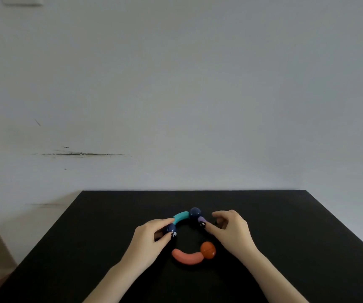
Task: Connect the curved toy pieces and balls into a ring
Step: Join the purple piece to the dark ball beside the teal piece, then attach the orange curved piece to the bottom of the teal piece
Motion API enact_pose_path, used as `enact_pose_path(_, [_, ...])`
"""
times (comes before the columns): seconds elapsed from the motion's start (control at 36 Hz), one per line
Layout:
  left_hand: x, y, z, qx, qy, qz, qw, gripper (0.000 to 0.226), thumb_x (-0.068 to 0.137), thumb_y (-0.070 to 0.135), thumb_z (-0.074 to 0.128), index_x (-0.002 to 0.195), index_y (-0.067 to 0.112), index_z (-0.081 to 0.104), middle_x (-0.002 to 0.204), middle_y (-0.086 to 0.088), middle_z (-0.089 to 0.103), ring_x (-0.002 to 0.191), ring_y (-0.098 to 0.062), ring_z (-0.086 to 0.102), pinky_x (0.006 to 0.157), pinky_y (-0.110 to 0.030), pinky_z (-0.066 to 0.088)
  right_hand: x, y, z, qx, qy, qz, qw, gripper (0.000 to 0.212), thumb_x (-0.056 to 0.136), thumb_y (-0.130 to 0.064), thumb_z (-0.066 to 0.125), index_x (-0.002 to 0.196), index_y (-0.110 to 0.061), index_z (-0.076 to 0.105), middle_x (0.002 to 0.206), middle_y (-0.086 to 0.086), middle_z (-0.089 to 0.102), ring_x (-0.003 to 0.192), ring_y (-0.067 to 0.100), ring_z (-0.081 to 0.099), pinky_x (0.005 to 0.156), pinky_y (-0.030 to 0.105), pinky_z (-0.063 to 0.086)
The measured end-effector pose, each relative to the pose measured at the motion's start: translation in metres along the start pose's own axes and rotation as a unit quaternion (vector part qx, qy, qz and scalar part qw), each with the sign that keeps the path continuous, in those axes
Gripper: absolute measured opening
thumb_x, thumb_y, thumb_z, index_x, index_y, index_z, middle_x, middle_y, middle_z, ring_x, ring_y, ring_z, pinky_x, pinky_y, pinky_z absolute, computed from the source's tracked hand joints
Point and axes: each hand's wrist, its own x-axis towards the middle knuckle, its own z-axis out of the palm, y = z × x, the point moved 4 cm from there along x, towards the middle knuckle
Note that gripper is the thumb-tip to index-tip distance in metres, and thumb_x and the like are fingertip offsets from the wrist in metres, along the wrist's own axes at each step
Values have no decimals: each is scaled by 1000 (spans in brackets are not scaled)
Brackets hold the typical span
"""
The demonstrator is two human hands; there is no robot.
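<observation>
The left hand (152,236) pinches a dark blue ball (170,228) between thumb and fingertips, at the left end of an arc of joined toy pieces on the black table (285,215). Take the orange ball (208,250) as the landmark: this blue ball sits up and to the left of it, well apart. From the gripped ball a teal curved piece (180,217) sweeps up and to the right, its far end touching a second dark blue ball (194,212), which lies at the top of the arc, straight beyond the orange ball.

The right hand (231,228) grasps a purple curved piece (202,221) with thumb and forefinger. That piece runs down and to the right from the second blue ball and appears to touch it; most of its length is hidden by the fingers. It lies just above the orange ball, with a clear gap of table between them.

The orange ball rests on the table, touching the right end of a salmon-pink curved piece (187,258), which bows away to its left and slightly toward the person. The left tip of that pink piece lies below the gripped blue ball, apart from it, so the ring stands open on both sides.
</observation>
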Motion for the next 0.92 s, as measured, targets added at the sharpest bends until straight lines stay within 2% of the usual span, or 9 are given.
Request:
enact_pose_path(0.08, [0, -1, 0, -12, -1, -14, 1000, 49, 84, 17, 75, 127, 33, 57, 121, 17, 58, 97, 11, 58, 79, -1, 43, -7, -2, -12, 28, 19, -19, 999, 38, 79, -34, 79, 114, -21, 69, 101, -5, 60, 85, 6, 59, 66, 15, 46])
enact_pose_path(0.17, [0, -1, -2, -12, 8, -22, 1000, 45, 86, 21, 73, 127, 32, 57, 117, 19, 56, 89, 21, 53, 72, 5, 39, -21, -9, -20, 56, -12, -87, 995, 25, 78, -35, 80, 102, -38, 72, 102, -13, 63, 90, 3, 61, 69, 20, 51])
enact_pose_path(0.25, [0, -2, -3, -7, 12, -21, 1000, 39, 87, 20, 71, 124, 28, 61, 118, 14, 61, 87, 24, 51, 73, 7, 36, -38, -14, -16, 35, -96, -154, 983, 33, 78, -33, 81, 108, -41, 70, 114, -22, 61, 109, -2, 55, 86, 20, 48])
enact_pose_path(0.31, [0, -1, -3, -4, 13, -22, 1000, 36, 88, 20, 70, 122, 27, 63, 119, 12, 63, 87, 23, 51, 74, 7, 36, -46, -16, -9, -8, -144, -186, 972, 41, 78, -38, 79, 117, -43, 66, 123, -29, 54, 121, -7, 44, 96, 17, 41])
enact_pose_path(0.39, [0, -1, -4, 7, 12, -21, 1000, 35, 89, 19, 68, 122, 29, 62, 121, 11, 64, 90, 17, 53, 74, 5, 37, -53, -16, 3, -38, -188, -199, 961, 47, 80, -39, 76, 123, -46, 59, 129, -36, 42, 126, -15, 30, 95, 9, 35])
enact_pose_path(0.44, [0, -1, -4, 10, 12, -22, 1000, 34, 90, 19, 67, 122, 30, 62, 122, 11, 64, 94, 14, 54, 75, 4, 38, -55, -16, 9, -37, -192, -198, 961, 44, 82, -36, 76, 122, -46, 60, 125, -39, 39, 124, -17, 30, 95, 8, 35])
enact_pose_path(0.58, [0, -2, -4, -1, 10, -28, 1000, 31, 90, 19, 67, 119, 31, 65, 120, 10, 66, 90, 17, 55, 75, 5, 39, -58, -15, 13, -37, -151, -214, 964, 28, 85, -27, 74, 110, -38, 69, 115, -28, 52, 116, -8, 42, 94, 12, 40])
enact_pose_path(0.75, [2, -1, -4, -8, 10, -33, 999, 30, 89, 18, 68, 117, 30, 66, 118, 10, 67, 88, 18, 55, 73, 5, 38, -59, -17, 13, -32, -140, -206, 968, 24, 85, -25, 75, 106, -36, 72, 109, -25, 55, 111, -5, 46, 90, 12, 42])
enact_pose_path(0.92, [1, 0, -6, -6, 6, -32, 999, 30, 90, 17, 67, 118, 30, 66, 119, 10, 67, 90, 15, 55, 73, 4, 39, -57, -26, 16, -37, -142, -205, 968, 24, 87, -25, 72, 109, -35, 73, 113, -16, 58, 110, -3, 47, 93, 17, 44])
